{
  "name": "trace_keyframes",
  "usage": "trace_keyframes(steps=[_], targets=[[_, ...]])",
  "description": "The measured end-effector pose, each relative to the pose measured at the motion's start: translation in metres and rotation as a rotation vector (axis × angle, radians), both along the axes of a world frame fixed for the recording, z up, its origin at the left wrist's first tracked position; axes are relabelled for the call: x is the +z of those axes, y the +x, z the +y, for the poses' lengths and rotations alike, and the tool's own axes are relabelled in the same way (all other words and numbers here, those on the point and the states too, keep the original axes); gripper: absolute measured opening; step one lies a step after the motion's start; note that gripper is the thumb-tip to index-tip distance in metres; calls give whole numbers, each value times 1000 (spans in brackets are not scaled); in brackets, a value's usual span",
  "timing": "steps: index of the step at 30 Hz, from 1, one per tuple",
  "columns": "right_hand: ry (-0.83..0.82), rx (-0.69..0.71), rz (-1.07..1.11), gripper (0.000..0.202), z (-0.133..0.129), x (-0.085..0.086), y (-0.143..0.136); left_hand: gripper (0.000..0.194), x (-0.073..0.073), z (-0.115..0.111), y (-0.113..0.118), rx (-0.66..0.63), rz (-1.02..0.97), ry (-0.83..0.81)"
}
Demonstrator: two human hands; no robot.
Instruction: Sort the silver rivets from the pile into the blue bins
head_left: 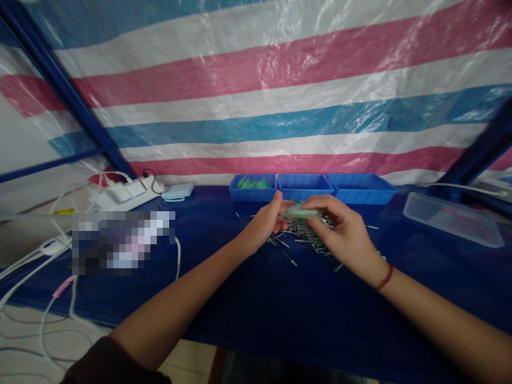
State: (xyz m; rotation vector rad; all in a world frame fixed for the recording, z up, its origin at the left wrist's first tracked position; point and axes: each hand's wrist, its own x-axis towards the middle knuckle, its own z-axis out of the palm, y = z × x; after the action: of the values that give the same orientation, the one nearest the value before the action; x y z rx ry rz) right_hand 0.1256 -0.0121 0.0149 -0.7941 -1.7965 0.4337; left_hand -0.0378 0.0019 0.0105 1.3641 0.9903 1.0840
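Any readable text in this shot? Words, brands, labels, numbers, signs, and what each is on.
None readable.
Power strip: any marking too small or blurred.
Yellow patch among the cables: too blurred to tell.
Pale green item in the fingers: nothing legible.
Blue bins: no legible text.
Pixelated area: obscured.

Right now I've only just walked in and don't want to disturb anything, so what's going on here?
The person's right hand holds a small pale-green packet, with the left hand at its other end. Beneath lies a loose pile of metal rivet-like pins on the blue tabletop. Behind, the leftmost blue bin holds crumpled green material.
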Motion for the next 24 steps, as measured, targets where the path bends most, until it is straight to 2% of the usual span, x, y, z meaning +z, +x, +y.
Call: trace_keyframes(steps=[3, 6, 10, 12, 15, 17, 20, 24], targets=[[121, -13, -61, 15, -1, 3, 3, 52, 0, -2, -1, -120, 3, -31], [118, -38, -72, 16, -1, 3, 3, 34, 2, -6, -1, -126, -29, 12], [-97, -59, 96, 22, -2, 0, -1, 27, 4, -8, -2, -53, -43, 93], [-211, -14, 152, 24, -3, -1, -4, 26, 5, -7, -3, -23, -42, 126], [-281, 82, 122, 31, -4, -4, -5, 22, 5, -6, -2, -18, 2, 201], [-279, 105, 120, 33, -4, -5, -5, 22, 5, -7, -2, -16, 95, 276], [-213, 44, 158, 31, 0, -3, -4, 28, 5, -11, -3, 32, 327, 372], [-61, -81, 183, 33, 13, 13, -7, 39, 6, -21, -4, 40, 688, 628]])
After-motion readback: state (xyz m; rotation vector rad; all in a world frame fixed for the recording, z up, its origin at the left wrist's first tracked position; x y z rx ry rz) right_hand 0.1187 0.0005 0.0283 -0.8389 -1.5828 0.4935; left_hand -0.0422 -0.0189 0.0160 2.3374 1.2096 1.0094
